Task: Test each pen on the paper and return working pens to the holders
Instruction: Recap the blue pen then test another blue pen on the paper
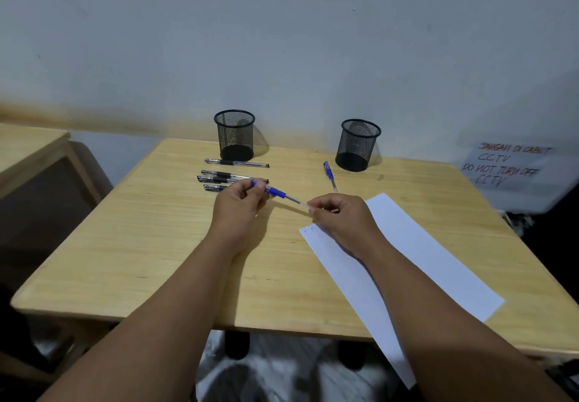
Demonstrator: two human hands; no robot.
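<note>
So we're pretty early in this one, I'd say. Both round black wire-mesh pen holders, the left one (234, 135) and the right one (357, 145), stand near the far edge of the light wooden bench (150, 245), and as far as I can see through the mesh, neither has a pen in it yet.

The left hand (239, 206) pinches the capped end of a clear-barrelled pen with blue cap and rubber sleeve (277, 192), and the right hand (341, 217) has its fingertips curled round the other end of the same pen. So each grip is pinching that pen, held in the air above the middle of the bench, just beyond the far left corner of the long white sheet of paper (407, 260). Can't tell if the pen is being uncapped or recapped.

That corner of the paper has a couple of tiny blue scribbles (308, 230), so my guess is at least one test is done. A second blue-capped pen (330, 176) lies on the bench just in front of the right holder, not put away.

Four clear pens with black caps and sleeves (232, 173) lie in a row in front of the left holder, and judging by the blue-only marks they're probably untested. Most of the job is left.
</note>
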